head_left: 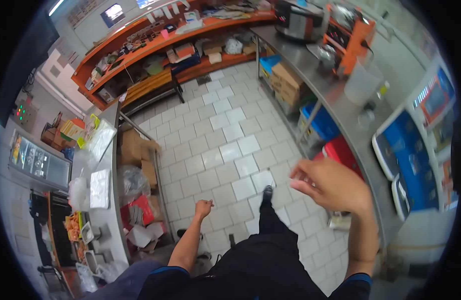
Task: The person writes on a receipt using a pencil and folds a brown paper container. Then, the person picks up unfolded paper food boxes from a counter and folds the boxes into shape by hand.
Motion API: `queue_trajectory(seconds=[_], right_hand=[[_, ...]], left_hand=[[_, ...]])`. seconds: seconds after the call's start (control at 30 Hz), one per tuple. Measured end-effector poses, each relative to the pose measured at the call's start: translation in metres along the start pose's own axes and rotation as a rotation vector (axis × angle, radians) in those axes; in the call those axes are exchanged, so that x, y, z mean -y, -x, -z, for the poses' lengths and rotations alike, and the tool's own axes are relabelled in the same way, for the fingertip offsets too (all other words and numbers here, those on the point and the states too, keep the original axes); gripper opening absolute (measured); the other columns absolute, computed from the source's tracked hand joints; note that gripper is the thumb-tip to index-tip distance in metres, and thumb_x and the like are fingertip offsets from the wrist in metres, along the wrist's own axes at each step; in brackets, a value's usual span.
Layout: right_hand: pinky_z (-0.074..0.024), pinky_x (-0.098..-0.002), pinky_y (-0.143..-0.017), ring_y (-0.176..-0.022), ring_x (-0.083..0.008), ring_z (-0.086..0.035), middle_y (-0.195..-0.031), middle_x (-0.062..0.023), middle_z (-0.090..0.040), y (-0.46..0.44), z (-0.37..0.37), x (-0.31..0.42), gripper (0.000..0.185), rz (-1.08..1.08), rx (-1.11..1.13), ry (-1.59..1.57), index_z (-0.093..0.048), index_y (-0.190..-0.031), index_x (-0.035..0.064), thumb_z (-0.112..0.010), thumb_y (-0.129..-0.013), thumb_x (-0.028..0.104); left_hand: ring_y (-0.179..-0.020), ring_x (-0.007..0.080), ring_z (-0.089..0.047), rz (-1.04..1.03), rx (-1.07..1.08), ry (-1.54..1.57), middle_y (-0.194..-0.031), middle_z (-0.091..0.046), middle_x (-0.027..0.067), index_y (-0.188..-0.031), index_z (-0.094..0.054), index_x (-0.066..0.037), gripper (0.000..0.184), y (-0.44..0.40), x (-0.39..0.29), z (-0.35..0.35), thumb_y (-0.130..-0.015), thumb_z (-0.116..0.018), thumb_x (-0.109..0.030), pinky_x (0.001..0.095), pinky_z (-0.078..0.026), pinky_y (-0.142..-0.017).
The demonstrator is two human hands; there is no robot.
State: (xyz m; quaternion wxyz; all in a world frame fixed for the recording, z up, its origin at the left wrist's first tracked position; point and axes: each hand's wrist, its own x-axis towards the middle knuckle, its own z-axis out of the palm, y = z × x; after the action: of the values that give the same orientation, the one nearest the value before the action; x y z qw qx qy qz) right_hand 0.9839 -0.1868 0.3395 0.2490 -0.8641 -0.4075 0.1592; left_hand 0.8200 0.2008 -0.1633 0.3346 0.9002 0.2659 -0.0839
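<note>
Looks like the person is mid-stride down the aisle, one black shoe [267,194] out ahead on the tiled floor [210,160]. Left grip [204,207] hangs low over the tiles, fingers loosely folded; nothing pokes out, but the palm is hidden, so can't tell for sure if it's empty. Right grip [335,185] is up higher and a bit blurred, fingers half curled with slack in them, no object showing.

Nearest thing to the right one is the red bin [342,154], partly hidden behind it, below the edge of the right-hand bench [374,135]. On the left it's the cardboard boxes [131,146] and plastic bag [134,181] under the other bench [114,222], apart from the hand.

Tip: short, flat steps on tile, and that right elbow tucked in, since the bench edge runs pretty close on that side.
</note>
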Motion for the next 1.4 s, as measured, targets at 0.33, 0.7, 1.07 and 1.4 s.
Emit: queue_trajectory(seconds=[0.33, 0.7, 1.07, 1.4], right_hand=[[-0.0532, -0.0289, -0.071, -0.084, -0.0135, -0.065, -0.096, -0.0074, -0.069, -0.258, -0.076, -0.217, 0.023, -0.335, 0.407, -0.72, -0.058, -0.116, 0.0043, -0.056, -0.098, 0.02], [-0.0533, -0.0292, -0.072, -0.08, -0.015, -0.065, -0.093, -0.0089, -0.068, -0.68, -0.062, -0.285, 0.024, -0.039, 0.342, -0.784, -0.058, -0.115, 0.0021, -0.056, -0.098, 0.018], [-0.0498, -0.0414, -0.054, -0.064, -0.0254, -0.065, -0.07, -0.0094, -0.067, -0.544, -0.192, -0.531, 0.013, -1.562, 0.055, -0.537, -0.067, -0.074, 0.0087, -0.062, -0.075, 0.021], [-0.0505, -0.0445, -0.055, -0.068, -0.0282, -0.066, -0.073, -0.0117, -0.067, -0.839, -0.208, -0.666, 0.021, -0.469, 0.483, 0.296, -0.065, -0.084, 0.0104, -0.062, -0.08, 0.03]], left_hand=[[-0.093, 0.0345, -0.067, 0.344, 0.312, -0.465, -0.091, -0.07, 0.0178, -0.082, -0.073, -0.006, 0.045, -0.047, 0.032, -0.053, -0.069, -0.076, -0.049, 0.0449, -0.053, -0.082], [-0.105, 0.0308, -0.065, 0.83, 0.569, 0.048, -0.115, -0.066, 0.0177, -0.11, -0.068, -0.007, 0.048, -0.205, 0.01, 0.021, -0.081, -0.063, -0.045, 0.0419, -0.051, -0.089], [-0.105, 0.0311, -0.064, 0.244, -0.118, 0.167, -0.11, -0.067, 0.0172, -0.111, -0.063, -0.003, 0.047, -0.742, -0.048, 0.277, -0.079, -0.073, -0.036, 0.0385, -0.051, -0.091], [-0.076, 0.0177, -0.069, 0.535, -0.032, 0.649, -0.082, -0.071, 0.0091, -0.101, -0.064, -0.003, 0.028, -0.98, -0.091, 0.33, -0.08, -0.074, -0.02, 0.034, -0.055, -0.063]])
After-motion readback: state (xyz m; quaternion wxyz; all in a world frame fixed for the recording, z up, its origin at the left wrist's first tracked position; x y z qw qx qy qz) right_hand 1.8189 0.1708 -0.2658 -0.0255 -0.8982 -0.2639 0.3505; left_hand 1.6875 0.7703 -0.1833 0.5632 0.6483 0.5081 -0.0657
